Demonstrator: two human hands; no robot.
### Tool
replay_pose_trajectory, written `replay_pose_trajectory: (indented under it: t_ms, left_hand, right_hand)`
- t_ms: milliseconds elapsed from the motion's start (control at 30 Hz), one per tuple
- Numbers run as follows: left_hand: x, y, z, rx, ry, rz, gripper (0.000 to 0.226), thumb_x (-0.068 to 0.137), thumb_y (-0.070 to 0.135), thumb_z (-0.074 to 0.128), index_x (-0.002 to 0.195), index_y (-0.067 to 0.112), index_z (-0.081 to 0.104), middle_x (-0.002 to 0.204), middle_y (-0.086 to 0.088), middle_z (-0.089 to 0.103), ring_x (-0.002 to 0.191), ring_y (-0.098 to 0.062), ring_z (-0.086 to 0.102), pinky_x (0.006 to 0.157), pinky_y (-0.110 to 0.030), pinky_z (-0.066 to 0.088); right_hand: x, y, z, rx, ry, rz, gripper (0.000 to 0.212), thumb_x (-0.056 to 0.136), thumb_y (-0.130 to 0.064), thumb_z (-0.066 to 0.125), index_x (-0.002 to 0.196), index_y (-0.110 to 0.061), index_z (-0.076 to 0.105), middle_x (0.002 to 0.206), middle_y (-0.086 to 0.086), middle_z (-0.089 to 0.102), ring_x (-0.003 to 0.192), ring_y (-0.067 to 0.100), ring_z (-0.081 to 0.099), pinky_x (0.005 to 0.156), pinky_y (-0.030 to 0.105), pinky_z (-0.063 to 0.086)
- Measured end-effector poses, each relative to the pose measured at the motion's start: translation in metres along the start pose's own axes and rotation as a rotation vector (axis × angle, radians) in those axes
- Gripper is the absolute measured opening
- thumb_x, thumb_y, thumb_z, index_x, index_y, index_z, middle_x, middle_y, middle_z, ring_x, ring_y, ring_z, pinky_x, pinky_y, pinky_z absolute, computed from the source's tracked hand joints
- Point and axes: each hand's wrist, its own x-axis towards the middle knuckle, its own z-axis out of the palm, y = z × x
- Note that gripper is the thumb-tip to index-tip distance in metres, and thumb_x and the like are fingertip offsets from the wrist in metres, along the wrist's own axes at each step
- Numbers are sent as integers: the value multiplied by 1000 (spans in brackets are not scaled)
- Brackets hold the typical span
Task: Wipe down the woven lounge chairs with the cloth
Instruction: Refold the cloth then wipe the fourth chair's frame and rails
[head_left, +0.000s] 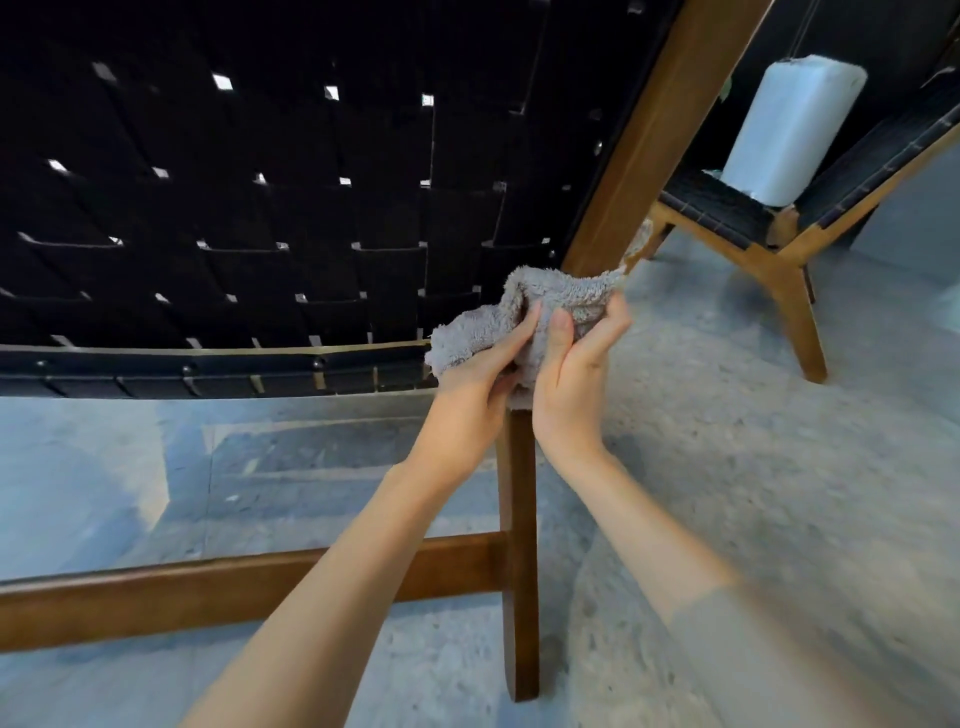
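— Where's the cloth (524, 317)?
— Bunched at the corner of the chair (260, 208), against its wooden frame.
— Who's holding it?
— The left hand (478, 379) and right hand (576, 374), each grip closed on it with fingers curled in.

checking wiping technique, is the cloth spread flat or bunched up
Bunched up. The cloth is crumpled into folds, held by the left hand and the right hand at the near chair's wooden frame.

Your left hand (475, 374) and right hand (574, 364) both grip the grey cloth (519, 312) at frame centre, against the near woven chair (260, 208)'s wooden corner; a second chair (779, 244) with a pale cushion (789, 135) sits upper right.
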Motion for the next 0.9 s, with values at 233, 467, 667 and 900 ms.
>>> replay_pose_trajectory:
  t_ms: [233, 467, 667, 900]
  left_hand:
    - [-10, -16, 3, 193, 3, 83, 62, 92, -8, 52, 147, 11, 31, 143, 1, 43, 130, 2, 34, 111, -17, 31]
    - [-37, -10, 14, 220, -60, -118, 60, 96, -2, 41, 150, 20, 26, 141, 0, 49, 122, -8, 48, 92, 3, 29]
    - [-96, -28, 29, 113, -298, -331, 60, 99, 8, 42, 152, 24, 18, 149, 5, 39, 132, -6, 40, 106, -14, 31]
    - [-69, -29, 29, -287, -67, -560, 65, 101, 17, 43, 154, 22, 4, 158, 7, 18, 141, -6, 24, 117, -34, 26]
  right_hand:
    - [-20, 21, -5, -83, -66, 133, 42, 102, -24, 39, 137, -4, 28, 91, -13, 59, 71, -8, 58, 60, 10, 45]
    - [-27, 25, -35, -236, -230, 168, 16, 100, -20, 46, 114, -12, 41, 58, -9, 46, 48, 3, 48, 43, 17, 31]
    - [-71, 39, -60, -400, -545, 178, 6, 96, -27, 55, 101, -24, 53, 61, -1, 60, 51, 7, 56, 49, 21, 43]
    - [-61, 33, -43, -80, -138, 435, 19, 95, -21, 58, 109, -30, 49, 98, -23, 59, 88, -9, 59, 82, 21, 51]
